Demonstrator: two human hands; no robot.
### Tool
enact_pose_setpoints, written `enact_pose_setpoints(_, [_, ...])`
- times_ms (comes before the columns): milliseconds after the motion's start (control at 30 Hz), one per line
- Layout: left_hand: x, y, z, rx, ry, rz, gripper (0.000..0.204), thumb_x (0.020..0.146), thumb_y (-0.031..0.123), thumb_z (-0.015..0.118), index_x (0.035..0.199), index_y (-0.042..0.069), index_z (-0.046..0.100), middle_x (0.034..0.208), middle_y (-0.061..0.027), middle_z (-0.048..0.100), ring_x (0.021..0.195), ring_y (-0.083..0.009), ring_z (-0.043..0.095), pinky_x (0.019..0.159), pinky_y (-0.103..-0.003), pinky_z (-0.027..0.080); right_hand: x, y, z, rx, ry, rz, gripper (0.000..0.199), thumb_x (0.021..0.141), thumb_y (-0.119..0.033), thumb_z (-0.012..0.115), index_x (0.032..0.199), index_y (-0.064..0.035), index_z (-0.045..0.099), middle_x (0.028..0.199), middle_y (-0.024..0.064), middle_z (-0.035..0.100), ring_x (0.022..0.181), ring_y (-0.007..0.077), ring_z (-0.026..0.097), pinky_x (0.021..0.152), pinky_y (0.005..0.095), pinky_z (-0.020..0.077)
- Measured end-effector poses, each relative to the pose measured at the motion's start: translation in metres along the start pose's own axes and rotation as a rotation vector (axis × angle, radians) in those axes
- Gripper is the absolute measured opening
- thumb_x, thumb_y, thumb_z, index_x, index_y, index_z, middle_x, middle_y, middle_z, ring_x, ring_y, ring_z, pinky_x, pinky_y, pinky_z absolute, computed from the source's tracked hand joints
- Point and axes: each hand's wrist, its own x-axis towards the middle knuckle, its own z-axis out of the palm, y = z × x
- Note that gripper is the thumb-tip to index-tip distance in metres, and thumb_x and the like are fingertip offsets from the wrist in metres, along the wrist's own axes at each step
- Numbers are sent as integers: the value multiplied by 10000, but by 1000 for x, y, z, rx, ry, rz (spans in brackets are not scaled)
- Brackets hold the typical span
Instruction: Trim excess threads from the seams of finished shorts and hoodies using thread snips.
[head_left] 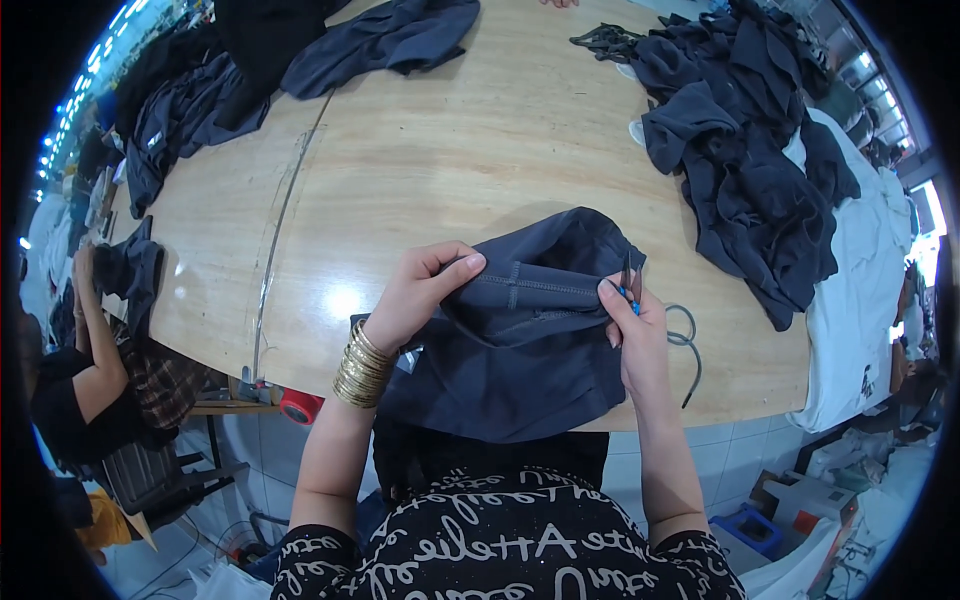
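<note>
Both grips hold the dark garment over the table's edge, open room beyond.

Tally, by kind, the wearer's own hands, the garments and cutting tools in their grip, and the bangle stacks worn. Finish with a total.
Left hand and right hand: 2
Dark garment: 1
Snips: 1
Gold bangle stack: 1
Total: 5

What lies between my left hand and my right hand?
In the head view, a stitched band of the dark garment spans from your left hand to your right hand.
</note>
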Motion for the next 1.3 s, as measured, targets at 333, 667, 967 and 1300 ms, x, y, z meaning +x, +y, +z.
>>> enact_pose_setpoints(333, [-2, 2, -2, -38, -3, -12, 253, 942, 209, 545, 943, -14, 665, 789, 44, 597, 759, -21, 491, 722, -194, 409, 2, 1, -2, 41, 41, 6, 134, 895, -210, 608, 826, -100, 574, 624, -94, 436, 488, -17, 334, 426, 162, 250])
enact_pose_setpoints(667, [0, 7, 23, -59, -47, 24, 328, 907, 100, 575, 1229, 39, 575, 624, 108, 460, 585, 22, 366, 550, -154, 313, -3, 0, 25, -516, 28, -738, 184, 741, -10, 712, 907, -84, 680, 845, 31, 526, 652, 125, 564, 542, 228, 434])
enact_pose_setpoints(967, [4, 3, 34, -99, 17, -15, 301, 905, 84, 569, 1202, 45, 585, 610, 107, 448, 566, 24, 350, 525, -157, 277, 6, 17, 29, -424, -106, -725, 99, 798, -14, 650, 880, -66, 635, 835, 13, 519, 617, 92, 526, 515, 207, 389])
enact_pose_setpoints(1300, [1, 7, 33, -132, 19, -16, 305, 903, 79, 568, 1206, 42, 565, 614, 100, 494, 576, 31, 406, 529, -152, 314, -3, 2, 20, -290, -95, -538, 88, 776, -28, 670, 858, -54, 651, 813, 16, 527, 656, 98, 509, 562, 212, 390])
